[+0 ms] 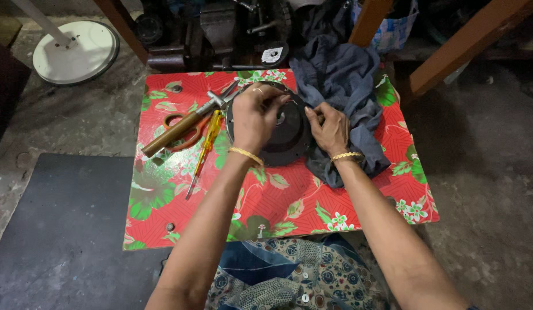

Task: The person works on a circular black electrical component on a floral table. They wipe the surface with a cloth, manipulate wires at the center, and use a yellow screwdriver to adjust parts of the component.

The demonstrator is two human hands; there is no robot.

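- A bare concrete floor [479, 143], stained and gritty, fills the room around a low desk [289, 206]; a dark mat [65, 229] lies at the left, a white round stand base [77, 51] sits at the top left, and wooden legs [462, 46] and dark machine parts [220, 34] crowd the far edge.
- The desk is covered in a red cloth with green leaves and white flowers, and everything lies on its far half, within easy reach of the seated person.
- A grey rag [341, 86] is bunched at the right, its folds running under the disc's edge, likely as padding or for wiping.
- A black round disc [284, 138] lies flat at the desk's middle, between the rag and the tools.
- The left hand [255, 117] bends over the disc's top left, fingers curled down at its hub; it seems to pinch something small, too fine to make out.
- The right hand [329, 126] rests on the disc's right rim, fingers pressed together, apparently steadying it.
- A wood-handled hammer [180, 129] lies slanted just left of the disc, across orange-handled scissors [183, 135].
- A yellow screwdriver [206, 149] lies beside them, tip toward the person.
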